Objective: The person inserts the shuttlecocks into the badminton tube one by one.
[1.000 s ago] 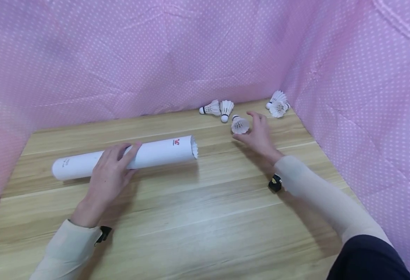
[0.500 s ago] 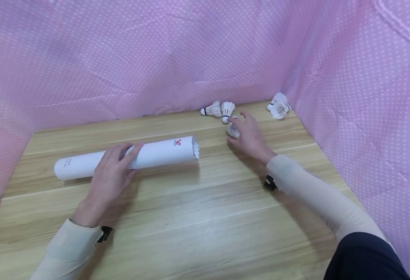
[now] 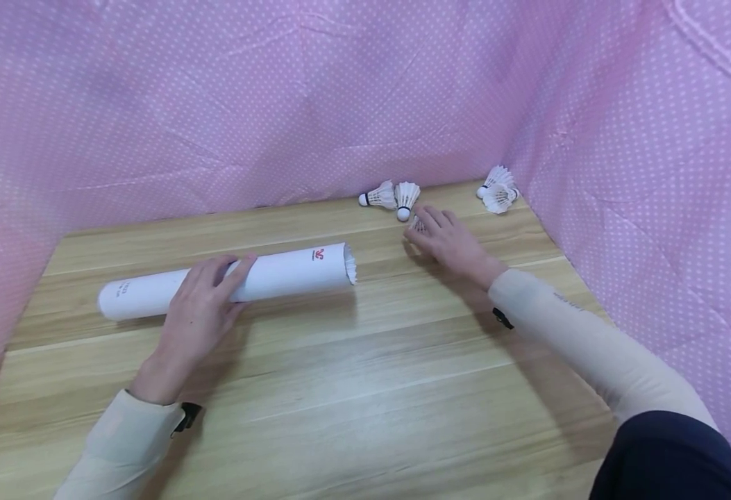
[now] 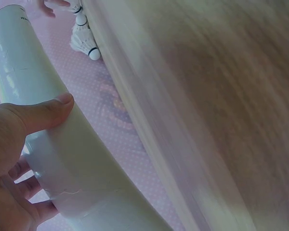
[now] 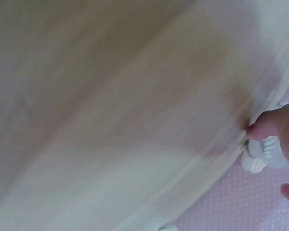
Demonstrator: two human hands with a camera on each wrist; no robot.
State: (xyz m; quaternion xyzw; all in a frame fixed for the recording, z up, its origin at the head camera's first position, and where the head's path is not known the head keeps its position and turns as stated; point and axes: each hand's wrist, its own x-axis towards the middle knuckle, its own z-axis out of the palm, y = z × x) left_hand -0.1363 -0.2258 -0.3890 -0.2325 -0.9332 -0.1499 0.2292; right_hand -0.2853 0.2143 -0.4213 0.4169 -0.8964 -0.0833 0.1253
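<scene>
In the head view my left hand (image 3: 198,312) grips a long white shuttlecock tube (image 3: 293,271) around its middle, holding it on its side. White feather tips (image 3: 350,265) show at the tube's right end. The left wrist view has the thumb lying across the tube (image 4: 82,159), with other fingers beneath. Farther right, my right hand (image 3: 455,244) has its fingers curled over a white feather shuttlecock (image 3: 418,223), mostly covered by the hand. The right wrist view shows the thumb against a shuttlecock (image 5: 265,149), partly hidden.
Two shuttlecocks, one on its side (image 3: 379,196) and one cork-forward (image 3: 406,199), lie just beyond the right hand. Another pair (image 3: 499,196) lies in the far right corner. Pink dotted cloth (image 3: 265,104) walls the back and sides of the wooden table (image 3: 340,403).
My right hand has moved slightly left, and its fingers have closed from spread to curled over the near shuttlecock. The left hand and tube have stayed nearly still.
</scene>
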